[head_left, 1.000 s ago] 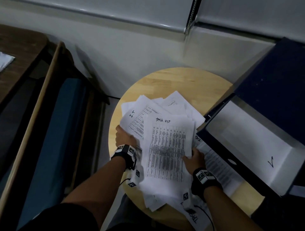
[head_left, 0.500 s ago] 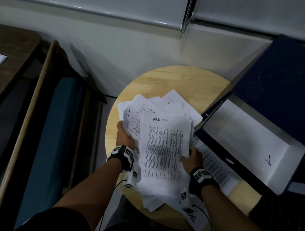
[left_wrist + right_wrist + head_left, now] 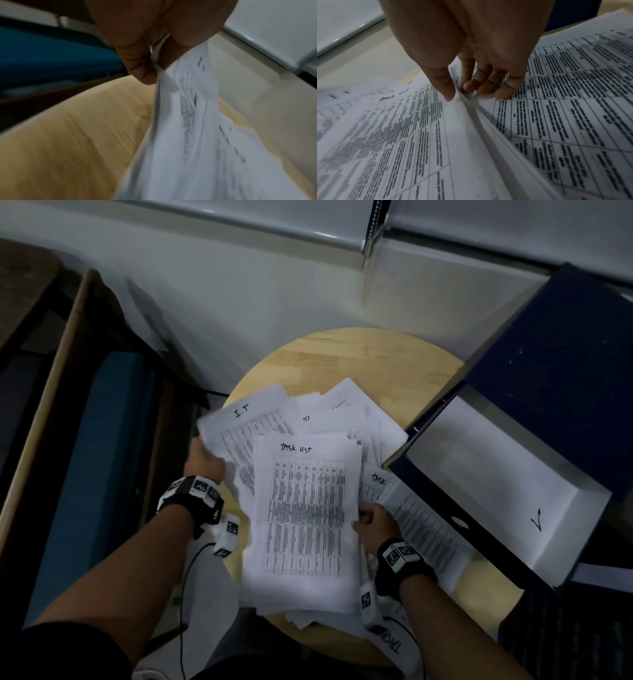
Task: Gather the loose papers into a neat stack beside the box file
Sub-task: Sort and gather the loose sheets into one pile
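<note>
A loose pile of white printed papers [image 3: 305, 508] lies on the round wooden table [image 3: 359, 361], its top sheet headed "TASK LIST". My left hand [image 3: 205, 462] pinches the left edge of a sheet marked "I.T" [image 3: 239, 422] and holds it lifted off the table; the left wrist view shows thumb and fingers [image 3: 142, 73] closed on the papers [image 3: 197, 135]. My right hand [image 3: 375, 525] grips the right edge of the top bundle, thumb above and fingers [image 3: 488, 86] under several sheets [image 3: 436, 135]. The open dark blue box file [image 3: 496, 491] stands right of the pile, with some sheets [image 3: 421, 518] against its front.
A white wall and window sill [image 3: 308, 268] run behind the table. A wooden-framed seat with a blue cushion [image 3: 89, 474] stands to the left. Bare tabletop shows behind the pile [image 3: 342, 361].
My left hand has moved up and left, lifting the "I.T" sheets off the table and fanning them out. The right hand keeps its grip on the bundle's right edge.
</note>
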A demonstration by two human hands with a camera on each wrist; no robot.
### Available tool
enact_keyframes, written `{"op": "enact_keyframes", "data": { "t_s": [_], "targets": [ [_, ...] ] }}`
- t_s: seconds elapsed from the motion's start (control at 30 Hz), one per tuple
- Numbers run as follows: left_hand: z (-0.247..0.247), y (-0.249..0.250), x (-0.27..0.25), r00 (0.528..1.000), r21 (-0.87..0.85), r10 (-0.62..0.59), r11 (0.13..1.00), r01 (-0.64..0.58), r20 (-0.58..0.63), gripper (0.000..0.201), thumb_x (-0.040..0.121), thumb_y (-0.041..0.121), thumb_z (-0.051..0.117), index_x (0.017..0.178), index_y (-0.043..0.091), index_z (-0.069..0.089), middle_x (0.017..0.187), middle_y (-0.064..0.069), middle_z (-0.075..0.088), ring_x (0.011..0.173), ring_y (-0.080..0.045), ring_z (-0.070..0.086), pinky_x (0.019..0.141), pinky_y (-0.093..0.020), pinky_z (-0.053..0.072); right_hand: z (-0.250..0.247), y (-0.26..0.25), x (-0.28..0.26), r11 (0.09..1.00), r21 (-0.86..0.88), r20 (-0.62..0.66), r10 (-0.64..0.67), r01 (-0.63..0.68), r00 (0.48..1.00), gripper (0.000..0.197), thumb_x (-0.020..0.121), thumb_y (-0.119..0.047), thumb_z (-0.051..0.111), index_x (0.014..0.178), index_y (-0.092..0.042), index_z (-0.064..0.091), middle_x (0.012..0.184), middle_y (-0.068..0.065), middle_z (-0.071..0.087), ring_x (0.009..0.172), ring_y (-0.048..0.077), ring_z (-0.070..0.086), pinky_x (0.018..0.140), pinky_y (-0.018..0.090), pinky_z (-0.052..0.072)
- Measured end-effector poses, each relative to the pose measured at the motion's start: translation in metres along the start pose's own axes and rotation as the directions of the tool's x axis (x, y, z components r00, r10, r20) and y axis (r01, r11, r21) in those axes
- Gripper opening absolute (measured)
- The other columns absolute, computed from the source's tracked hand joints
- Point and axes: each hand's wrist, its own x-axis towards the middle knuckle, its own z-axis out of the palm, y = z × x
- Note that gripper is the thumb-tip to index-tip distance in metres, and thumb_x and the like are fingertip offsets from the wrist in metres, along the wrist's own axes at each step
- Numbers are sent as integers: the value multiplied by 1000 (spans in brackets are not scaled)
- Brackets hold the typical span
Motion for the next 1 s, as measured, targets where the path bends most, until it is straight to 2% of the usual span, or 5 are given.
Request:
{"op": "enact_keyframes", "data": {
  "t_s": [0.17, 0.4, 0.67, 0.83, 1.0],
  "targets": [
    [15, -37, -10, 945, -250, -195, 932, 262, 263, 39, 79, 16, 74, 112, 0, 61, 107, -20, 68, 91, -31, 65, 85, -43, 52, 9, -3, -3, 1000, 24, -11, -5, 5, 1000, 40, 78, -17, 77, 115, -11, 63, 98, 2, 67, 94, 24, 67, 89, 37, 56],
    [16, -27, -51, 996, -85, -21, 996, 14, -87, 17, 90, 10, 56, 104, 11, 45, 96, -14, 60, 90, -32, 59, 72, -33, 38, 19, -13, -5, 1000, 9, -19, -28, 28, 999, 38, 82, -14, 72, 116, -12, 58, 114, 5, 62, 101, 22, 61, 88, 30, 50],
    [-6, -11, -58, 982, 34, 74, 997, -69, -175, 28, 88, 7, 47, 114, 12, 55, 97, -20, 66, 87, -37, 62, 69, -34, 41, 27, -22, -11, 998, 55, 53, -40, 37, 998, 27, 85, -7, 63, 112, -13, 61, 102, 3, 67, 97, 23, 63, 84, 25, 46],
    [-27, -23, -17, 989, -246, -82, 968, 51, -120, 37, 73, 27, 64, 109, 19, 62, 100, 0, 69, 89, -24, 64, 87, -42, 53, 16, -11, -9, 999, 41, 44, -5, 3, 999, 19, 93, -12, 50, 108, -11, 63, 99, 6, 66, 88, 23, 61, 78, 25, 45],
    [-9, -17, -41, 993, -194, -42, 979, 62, 106, 36, 84, -9, 55, 118, 3, 57, 86, -11, 66, 79, -27, 59, 55, -21, 52, 14, -15, -16, 992, 127, 68, 19, -28, 998, 23, 93, -14, 55, 116, -19, 55, 102, -1, 61, 93, 21, 59, 82, 27, 45]
  ]
}}
